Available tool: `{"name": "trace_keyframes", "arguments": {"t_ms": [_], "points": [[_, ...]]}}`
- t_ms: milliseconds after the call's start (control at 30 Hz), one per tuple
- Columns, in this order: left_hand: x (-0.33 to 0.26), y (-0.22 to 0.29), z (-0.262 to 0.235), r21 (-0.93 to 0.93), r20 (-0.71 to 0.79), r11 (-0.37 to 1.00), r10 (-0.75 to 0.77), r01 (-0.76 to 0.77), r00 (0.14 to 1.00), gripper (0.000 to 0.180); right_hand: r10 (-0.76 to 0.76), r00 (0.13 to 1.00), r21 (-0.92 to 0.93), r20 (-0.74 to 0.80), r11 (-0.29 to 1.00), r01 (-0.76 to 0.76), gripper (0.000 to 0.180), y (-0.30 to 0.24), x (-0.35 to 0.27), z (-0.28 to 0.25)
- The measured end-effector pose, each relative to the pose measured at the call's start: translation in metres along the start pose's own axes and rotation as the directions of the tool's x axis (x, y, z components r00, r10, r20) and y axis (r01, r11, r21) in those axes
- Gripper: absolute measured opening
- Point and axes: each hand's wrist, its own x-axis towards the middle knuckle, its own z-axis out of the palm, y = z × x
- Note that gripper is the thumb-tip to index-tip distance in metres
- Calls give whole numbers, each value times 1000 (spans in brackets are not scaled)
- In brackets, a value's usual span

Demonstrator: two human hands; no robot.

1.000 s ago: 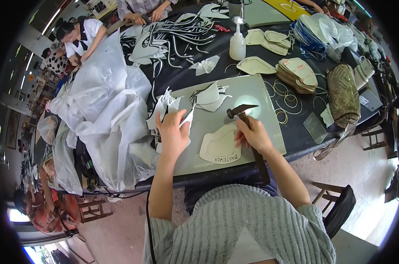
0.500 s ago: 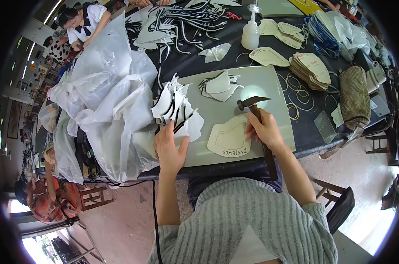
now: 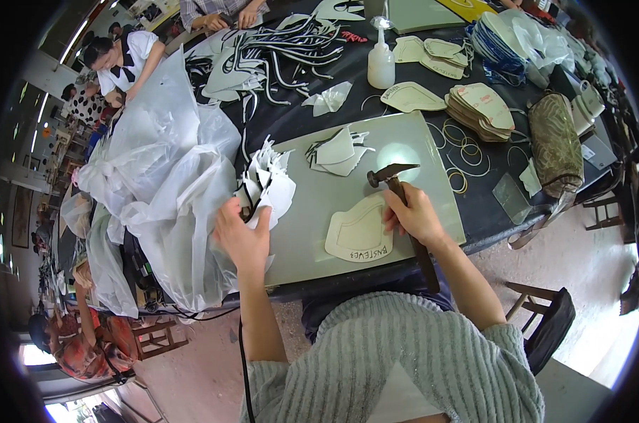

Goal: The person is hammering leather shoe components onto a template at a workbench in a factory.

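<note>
My left hand (image 3: pixel 245 240) is closed round the near end of a fanned stack of white cut pieces with black edging (image 3: pixel 270 185), thumb on its right and fingers on its left. The fingers are slightly blurred. In my right hand (image 3: pixel 416 217) I grip a hammer (image 3: pixel 392 173) by its dark handle, its head raised and the handle slanting back toward me. Beside that hand, a cream template (image 3: pixel 358 229) with an outlined shape and handwriting lies on the grey-green board (image 3: pixel 298 257). Farther up the board rests a smaller pile of white pieces (image 3: pixel 337 151).
A big translucent plastic bag (image 3: pixel 171 183) bulges along the left. Beyond the board lie black-and-white strips (image 3: pixel 284 42), a squeeze bottle (image 3: pixel 381 63), stacked templates (image 3: pixel 480 109) and rings (image 3: pixel 467 149). A patterned roll (image 3: pixel 555 141) is at right. Other people work at the far and left sides.
My left hand has shifted left and curled round the near end of the white stack, which looks more gathered. The hammer stays in my right hand. The whole view has shifted slightly.
</note>
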Motion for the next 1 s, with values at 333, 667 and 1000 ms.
{"name": "trace_keyframes", "arguments": {"t_ms": [333, 667, 1000], "points": [[38, 92, 78, -498, 9, 720, 562, -484, 827, 27, -77, 997, -75, 25, 994, 78, 35, -4, -3, 0], [56, 107, 84, -236, -232, 776, 539, -584, 810, 20, -27, 999, -79, 41, 996, 30, 38, -1, -2, -10], [-49, 122, 34, -334, -116, 505, 816, -796, 566, 26, -117, 993, 103, -15, 988, 118, 32, -14, -11, -7]]}}
